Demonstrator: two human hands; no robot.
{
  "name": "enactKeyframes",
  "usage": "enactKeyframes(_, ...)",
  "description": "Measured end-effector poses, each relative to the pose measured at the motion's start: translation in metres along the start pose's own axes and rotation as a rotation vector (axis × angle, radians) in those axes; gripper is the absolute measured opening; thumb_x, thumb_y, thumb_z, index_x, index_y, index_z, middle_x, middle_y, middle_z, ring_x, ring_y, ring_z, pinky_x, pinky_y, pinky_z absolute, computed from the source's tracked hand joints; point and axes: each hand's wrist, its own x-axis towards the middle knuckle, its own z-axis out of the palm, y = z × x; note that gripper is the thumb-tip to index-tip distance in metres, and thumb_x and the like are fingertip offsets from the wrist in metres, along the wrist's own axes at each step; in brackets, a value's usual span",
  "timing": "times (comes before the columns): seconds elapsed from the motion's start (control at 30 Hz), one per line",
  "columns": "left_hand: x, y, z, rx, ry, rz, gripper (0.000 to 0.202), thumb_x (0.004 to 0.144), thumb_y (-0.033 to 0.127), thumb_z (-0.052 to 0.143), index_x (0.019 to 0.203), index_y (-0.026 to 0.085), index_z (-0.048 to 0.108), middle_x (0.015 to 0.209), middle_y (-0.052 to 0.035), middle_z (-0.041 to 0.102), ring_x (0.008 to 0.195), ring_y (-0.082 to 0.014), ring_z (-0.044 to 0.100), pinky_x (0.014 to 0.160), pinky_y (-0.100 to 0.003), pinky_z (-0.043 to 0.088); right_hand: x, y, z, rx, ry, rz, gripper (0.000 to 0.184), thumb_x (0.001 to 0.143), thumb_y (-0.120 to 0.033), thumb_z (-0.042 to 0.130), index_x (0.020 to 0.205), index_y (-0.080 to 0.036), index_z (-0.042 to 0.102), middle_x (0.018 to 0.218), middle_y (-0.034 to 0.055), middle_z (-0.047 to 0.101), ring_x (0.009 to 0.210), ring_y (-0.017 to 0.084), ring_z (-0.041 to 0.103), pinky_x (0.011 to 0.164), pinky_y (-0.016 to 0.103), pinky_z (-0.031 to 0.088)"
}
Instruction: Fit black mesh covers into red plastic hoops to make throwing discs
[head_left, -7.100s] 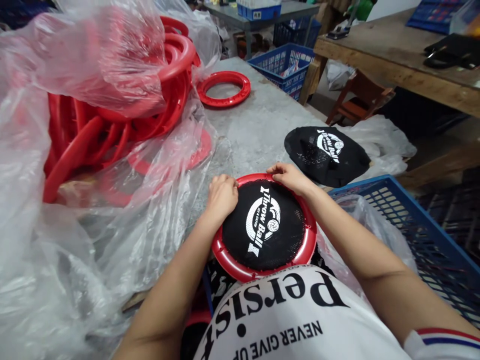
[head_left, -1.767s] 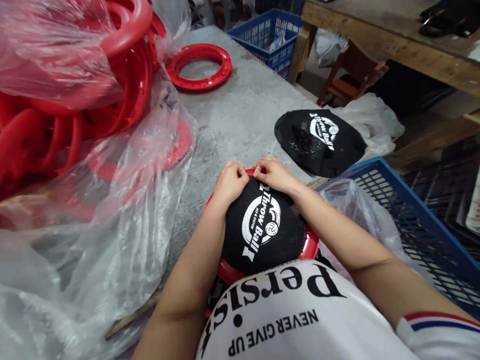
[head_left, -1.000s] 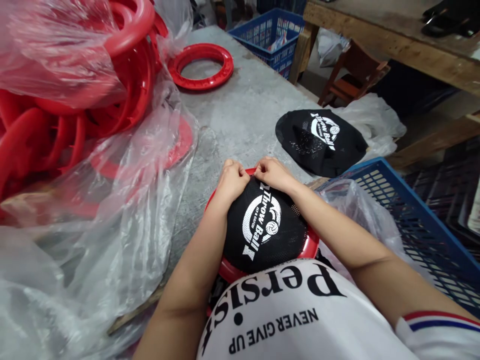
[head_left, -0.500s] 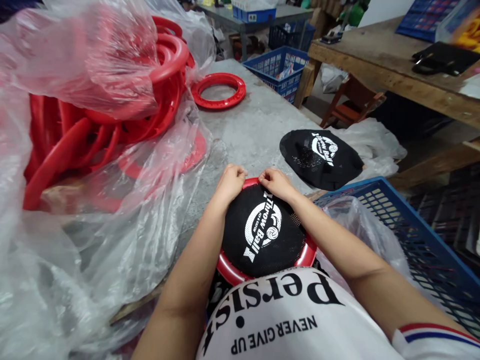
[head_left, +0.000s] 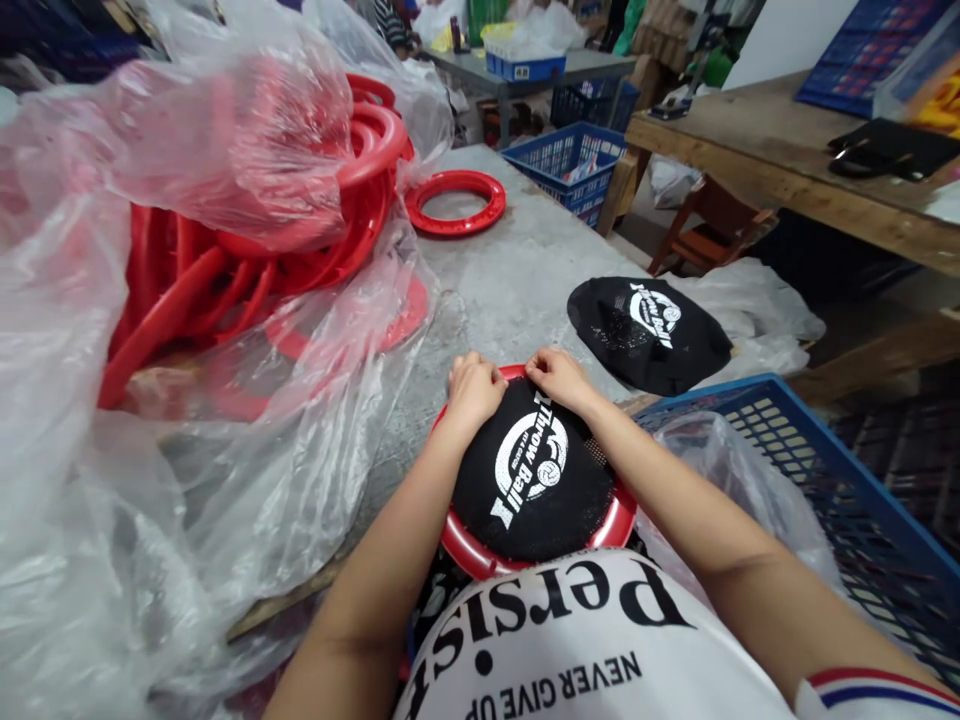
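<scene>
In front of my body a red plastic ring (head_left: 469, 545) leans against my shirt, with a black mesh disc (head_left: 480, 490) printed "Throw Ball" spread across it. Both hands are at the ring's far edge, a short gap apart. My left hand (head_left: 478, 385) is closed, its fingers curled down on the mesh edge at the far left. With thumb and fingertips pinched, my right hand (head_left: 559, 377) grips the mesh edge at the far right. The fingertips are partly hidden. A second black mesh disc (head_left: 637, 350) lies on the table to the right.
On the left, clear plastic bags (head_left: 247, 560) cover a heap of red rings (head_left: 180, 310). A single red ring (head_left: 484, 225) lies farther back on the grey table (head_left: 525, 260). A blue crate (head_left: 795, 395) with clear plastic stands at my right; another blue crate (head_left: 525, 155) is behind the table.
My left hand has shifted slightly right along the ring's rim and turned over more, knuckles up. My right hand stays at the mesh edge. The whole view has tilted up a little.
</scene>
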Motion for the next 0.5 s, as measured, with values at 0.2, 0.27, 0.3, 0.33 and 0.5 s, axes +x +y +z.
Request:
enactKeyframes(0.2,-0.002,0.000,0.002,-0.073,0.027,-0.057,0.011,0.087,0.024,0.063,0.080,0.020,0.070,0.108,-0.0074,0.065,0.112,-0.0246,0.056,0.104,-0.038,0.043,-0.001,-0.002,0.000,0.015,-0.007,-0.002,0.015,0.092,-0.025,0.054,0.084,-0.019,0.066,0.093,0.0051,0.069,0.089,0.018,0.057,0.078,0.028,0.038)
enactKeyframes(0.27,-0.003,-0.001,0.001,-0.085,0.033,-0.046,0.009,0.086,0.025,0.063,0.085,0.019,0.070,0.111,-0.0085,0.065,0.113,-0.0258,0.056,0.105,-0.039,0.044,0.000,-0.002,0.001,0.015,-0.010,0.005,0.016,0.092,-0.026,0.054,0.084,-0.019,0.065,0.093,0.0056,0.069,0.091,0.019,0.057,0.078,0.029,0.038)
enactKeyframes(0.3,-0.004,0.000,-0.002,-0.085,0.033,-0.027,0.010,0.086,0.026,0.064,0.089,0.019,0.070,0.114,-0.0096,0.065,0.115,-0.0273,0.056,0.105,-0.041,0.044,0.000,-0.002,0.002,0.011,-0.008,0.007,0.016,0.092,-0.027,0.054,0.084,-0.019,0.065,0.093,0.0059,0.069,0.093,0.020,0.057,0.079,0.029,0.038)
enactKeyframes(0.33,-0.005,0.003,-0.007,-0.080,0.033,0.004,0.013,0.086,0.027,0.064,0.094,0.019,0.070,0.116,-0.0110,0.065,0.117,-0.0293,0.055,0.106,-0.044,0.044,0.001,-0.001,0.003,0.006,-0.006,0.007,0.016,0.092,-0.027,0.054,0.084,-0.019,0.065,0.094,0.0061,0.068,0.094,0.021,0.057,0.080,0.029,0.038)
enactKeyframes(0.5,-0.028,0.048,-0.049,-0.161,-0.005,0.365,0.025,0.092,0.029,0.059,0.112,0.017,0.067,0.131,-0.0143,0.062,0.128,-0.0300,0.053,0.114,-0.048,0.042,0.003,0.002,0.004,0.013,-0.034,-0.014,0.011,0.090,-0.025,0.057,0.087,-0.020,0.067,0.097,0.0076,0.068,0.099,0.024,0.058,0.083,0.033,0.041)
